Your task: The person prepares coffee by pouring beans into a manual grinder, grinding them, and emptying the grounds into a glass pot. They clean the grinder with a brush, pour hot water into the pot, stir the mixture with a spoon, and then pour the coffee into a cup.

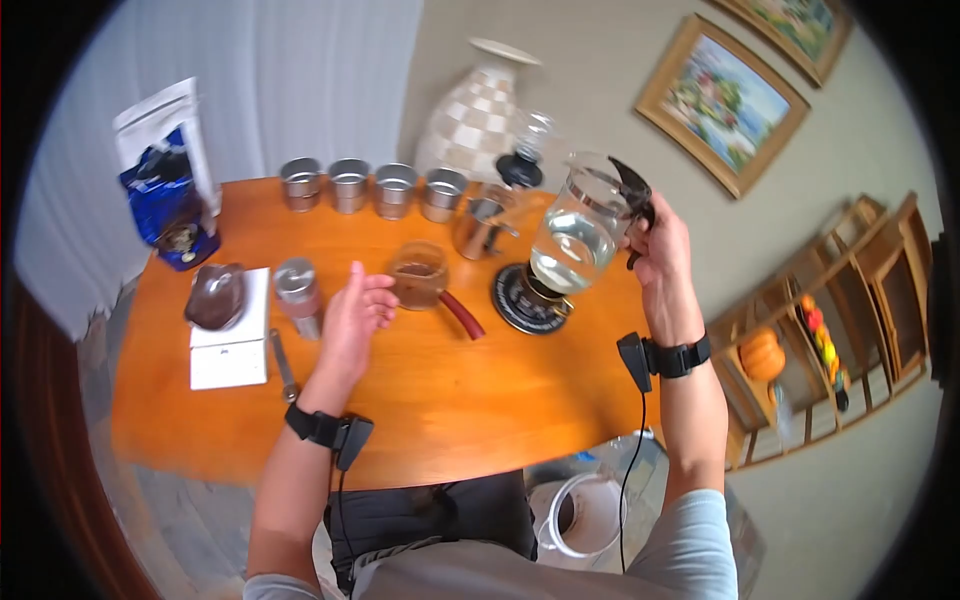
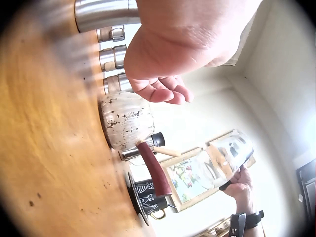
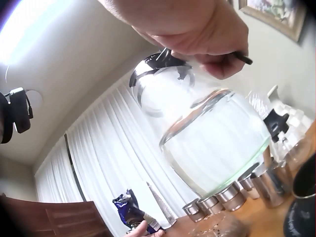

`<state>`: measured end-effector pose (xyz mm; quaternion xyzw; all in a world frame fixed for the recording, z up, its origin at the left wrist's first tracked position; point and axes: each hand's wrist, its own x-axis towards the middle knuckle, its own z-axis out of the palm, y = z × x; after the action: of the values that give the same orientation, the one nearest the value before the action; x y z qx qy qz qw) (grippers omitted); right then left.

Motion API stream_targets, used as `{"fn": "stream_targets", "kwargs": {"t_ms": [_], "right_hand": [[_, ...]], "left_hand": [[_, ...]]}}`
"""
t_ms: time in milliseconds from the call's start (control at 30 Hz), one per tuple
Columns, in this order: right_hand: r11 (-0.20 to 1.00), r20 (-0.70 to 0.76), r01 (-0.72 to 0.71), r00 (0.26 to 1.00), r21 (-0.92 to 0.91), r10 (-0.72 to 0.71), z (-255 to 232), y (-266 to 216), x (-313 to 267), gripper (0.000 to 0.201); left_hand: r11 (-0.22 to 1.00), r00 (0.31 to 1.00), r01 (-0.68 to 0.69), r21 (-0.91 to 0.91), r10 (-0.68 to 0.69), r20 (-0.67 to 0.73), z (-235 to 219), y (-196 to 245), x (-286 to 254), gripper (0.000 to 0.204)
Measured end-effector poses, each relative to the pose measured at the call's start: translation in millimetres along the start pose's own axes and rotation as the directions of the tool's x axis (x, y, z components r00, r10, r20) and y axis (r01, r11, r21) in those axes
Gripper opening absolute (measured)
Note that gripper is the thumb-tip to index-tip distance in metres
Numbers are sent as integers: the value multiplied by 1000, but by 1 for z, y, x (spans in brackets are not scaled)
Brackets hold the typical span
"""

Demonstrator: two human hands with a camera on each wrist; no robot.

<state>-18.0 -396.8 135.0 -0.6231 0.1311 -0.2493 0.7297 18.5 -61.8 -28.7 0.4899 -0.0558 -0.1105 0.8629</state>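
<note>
My right hand (image 1: 665, 250) grips the dark handle of a glass carafe (image 1: 572, 245) partly filled with clear water. The carafe is raised and tilted, and in the head view it overlaps a black patterned cup (image 2: 150, 196) on a black saucer (image 1: 530, 312). My left hand (image 1: 357, 320) holds nothing, its fingers loosely bent. Nearest to it are a small glass pot (image 1: 418, 278) with a red handle (image 2: 155, 168) and a metal canister (image 1: 297, 292). Dark specks dot the glass pot's wall in the left wrist view.
Several metal cups (image 1: 349, 187) line the back edge beside a metal pitcher (image 1: 482, 225) and a checkered vase (image 1: 470, 115). At left stand a blue bag (image 1: 170, 200), a white scale (image 1: 228, 367) bearing a dark brown item (image 1: 216, 298), and a spoon (image 1: 284, 365). A white bucket (image 1: 590, 545) sits below.
</note>
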Motion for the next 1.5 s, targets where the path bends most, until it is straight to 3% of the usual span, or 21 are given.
{"fn": "stream_targets", "kwargs": {"t_ms": [133,200,333,400,500,600,700,933,1000,1333,1467,1500], "right_hand": [[998,-192,63,979,-6,-63,-46,-18,-9,35],[998,-163,70,984,-8,-70,-87,-10,-1,35],[991,-336,135,933,-16,-133,-121,1,-1,29],[988,-372,145,915,-55,-155,-134,9,-1,25],[987,-312,142,937,-72,-158,-153,13,8,23],[983,-245,151,954,-109,-174,-126,-1,2,26],[968,-84,185,976,-169,-201,-112,-7,11,31],[955,121,139,987,-262,-110,-27,-1,24,33],[944,106,138,988,-300,-110,1,4,25,37],[668,255,227,965,-709,-58,74,23,24,54],[633,300,272,952,-725,-67,93,34,18,57],[577,318,302,945,-759,-76,98,35,15,58]], "left_hand": [[1000,1000,25,-10,-25,8,-1,-2,3,50],[999,1000,23,-40,-23,5,-4,-5,3,50],[997,998,50,-55,-53,-40,-2,-5,1,49],[994,995,86,-66,-89,-37,0,-2,0,48],[992,993,104,-70,-107,-41,1,-1,0,48],[990,990,121,-73,-125,-61,2,0,-1,49],[990,987,133,-56,-137,-81,3,0,0,49],[985,984,162,-53,-165,-71,-2,-5,2,50],[984,983,167,-60,-171,-64,-3,-5,1,50],[987,987,154,-46,-156,-43,2,-1,0,50],[990,991,135,-33,-135,-20,3,0,-2,50],[991,991,131,-37,-132,-21,3,0,-2,50]]}}
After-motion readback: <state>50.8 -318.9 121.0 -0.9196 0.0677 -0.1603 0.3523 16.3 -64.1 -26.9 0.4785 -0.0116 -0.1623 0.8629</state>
